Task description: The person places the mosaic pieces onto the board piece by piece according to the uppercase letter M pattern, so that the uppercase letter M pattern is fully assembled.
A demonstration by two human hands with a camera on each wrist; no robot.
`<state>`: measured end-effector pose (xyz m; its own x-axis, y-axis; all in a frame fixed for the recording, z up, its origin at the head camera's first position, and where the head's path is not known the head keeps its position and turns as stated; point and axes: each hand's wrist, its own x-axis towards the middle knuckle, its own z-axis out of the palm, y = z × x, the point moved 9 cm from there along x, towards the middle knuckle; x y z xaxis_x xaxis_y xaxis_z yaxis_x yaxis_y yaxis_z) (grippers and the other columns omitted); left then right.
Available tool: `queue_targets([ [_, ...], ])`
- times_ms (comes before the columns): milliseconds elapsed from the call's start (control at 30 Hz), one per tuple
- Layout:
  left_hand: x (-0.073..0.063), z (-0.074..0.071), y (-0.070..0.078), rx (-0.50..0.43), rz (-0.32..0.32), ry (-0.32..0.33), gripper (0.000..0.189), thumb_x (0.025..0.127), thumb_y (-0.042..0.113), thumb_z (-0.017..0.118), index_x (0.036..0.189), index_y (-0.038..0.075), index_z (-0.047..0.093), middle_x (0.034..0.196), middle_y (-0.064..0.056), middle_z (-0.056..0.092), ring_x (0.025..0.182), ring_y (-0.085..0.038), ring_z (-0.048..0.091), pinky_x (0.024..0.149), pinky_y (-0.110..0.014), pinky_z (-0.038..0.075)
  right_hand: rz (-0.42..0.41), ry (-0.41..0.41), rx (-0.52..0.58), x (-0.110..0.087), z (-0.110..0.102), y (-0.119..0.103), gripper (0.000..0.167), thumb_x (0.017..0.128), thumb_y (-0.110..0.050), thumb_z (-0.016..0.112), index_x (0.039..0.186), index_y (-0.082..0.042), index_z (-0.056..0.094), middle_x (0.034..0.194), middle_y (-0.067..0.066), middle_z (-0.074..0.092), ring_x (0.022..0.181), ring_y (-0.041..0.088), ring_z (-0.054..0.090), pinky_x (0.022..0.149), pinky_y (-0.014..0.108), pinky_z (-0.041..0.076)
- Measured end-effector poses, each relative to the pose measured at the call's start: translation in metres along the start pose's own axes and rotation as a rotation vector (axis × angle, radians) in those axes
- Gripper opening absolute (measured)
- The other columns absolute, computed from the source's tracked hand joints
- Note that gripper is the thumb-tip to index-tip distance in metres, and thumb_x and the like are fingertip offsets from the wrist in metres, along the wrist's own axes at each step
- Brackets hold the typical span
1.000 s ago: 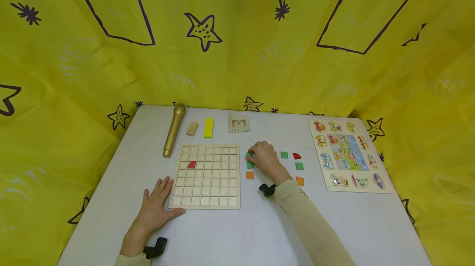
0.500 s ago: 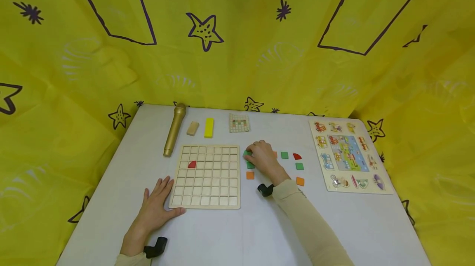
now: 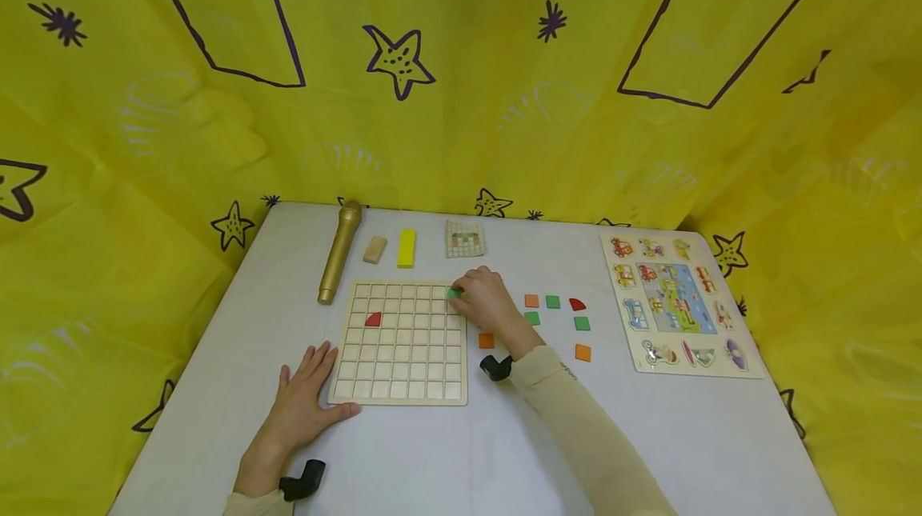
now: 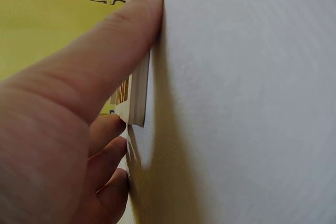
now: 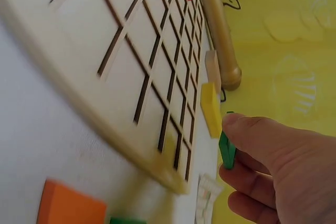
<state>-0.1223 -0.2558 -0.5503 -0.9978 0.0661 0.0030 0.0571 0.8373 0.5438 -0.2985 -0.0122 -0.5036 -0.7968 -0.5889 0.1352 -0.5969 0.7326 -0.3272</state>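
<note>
A square wooden grid board (image 3: pixel 403 352) lies on the table in the head view, with a red quarter-circle piece (image 3: pixel 373 319) in one cell at its upper left. My right hand (image 3: pixel 491 306) pinches a green square tile (image 5: pixel 227 150) between thumb and fingers, over the board's upper right corner. My left hand (image 3: pixel 298 400) rests at the lower left corner, fingers straight along the side. Its thumb (image 4: pixel 121 40) lies against the board's near edge in the left wrist view.
Right of the board lie orange tiles (image 3: pixel 583 353), green tiles (image 3: pixel 552 302) and a red piece (image 3: pixel 577 304). Behind stand a gold microphone (image 3: pixel 337 256), a wooden block (image 3: pixel 374 249), a yellow block (image 3: pixel 406 249) and a pattern card (image 3: pixel 464 239). A picture puzzle (image 3: pixel 677 304) lies far right.
My right hand has moved left from the loose tiles to the board's upper right corner, carrying the green tile. Tiles it had covered now show. My left hand has stayed put.
</note>
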Motion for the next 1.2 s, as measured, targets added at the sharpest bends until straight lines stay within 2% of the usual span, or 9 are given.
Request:
queue_targets([
  [267,0.0,-0.001,0.001,-0.004,0.003,0.003,0.105,0.073,0.056,0.079,0.148,-0.004,0.036,0.155,-0.023,0.028,0.143,-0.044,0.016,0.106,-0.07,0.002,-0.067,-0.01,-0.02,0.011,0.007,-0.034,0.023,0.09,-0.032,0.073,0.102,-0.013,0.076,0.101,0.001,0.069,0.094,0.021,0.057,0.081,0.039,0.047],
  [700,-0.001,0.0,-0.001,-0.007,0.014,0.017,0.105,0.072,0.056,0.079,0.147,-0.004,0.037,0.154,-0.023,0.029,0.142,-0.045,0.017,0.105,-0.07,0.003,-0.179,-0.074,-0.071,0.024,0.034,-0.084,0.025,0.092,-0.034,0.069,0.107,-0.016,0.076,0.103,-0.003,0.068,0.092,0.017,0.055,0.079,0.033,0.045],
  [1000,-0.002,-0.001,0.0,-0.003,0.021,0.023,0.105,0.072,0.055,0.08,0.147,-0.004,0.037,0.153,-0.023,0.03,0.141,-0.045,0.018,0.105,-0.071,0.004,-0.185,-0.114,-0.101,0.028,0.049,-0.1,0.024,0.092,-0.035,0.069,0.106,-0.018,0.076,0.102,-0.004,0.067,0.095,0.016,0.053,0.088,0.034,0.044],
  [1200,-0.001,-0.001,-0.001,-0.001,0.004,-0.001,0.105,0.073,0.058,0.077,0.148,-0.003,0.036,0.155,-0.022,0.028,0.143,-0.044,0.016,0.105,-0.07,0.003,-0.186,-0.098,-0.131,0.03,0.051,-0.104,0.022,0.091,-0.034,0.069,0.105,-0.019,0.077,0.1,-0.005,0.067,0.092,0.015,0.053,0.086,0.033,0.043],
])
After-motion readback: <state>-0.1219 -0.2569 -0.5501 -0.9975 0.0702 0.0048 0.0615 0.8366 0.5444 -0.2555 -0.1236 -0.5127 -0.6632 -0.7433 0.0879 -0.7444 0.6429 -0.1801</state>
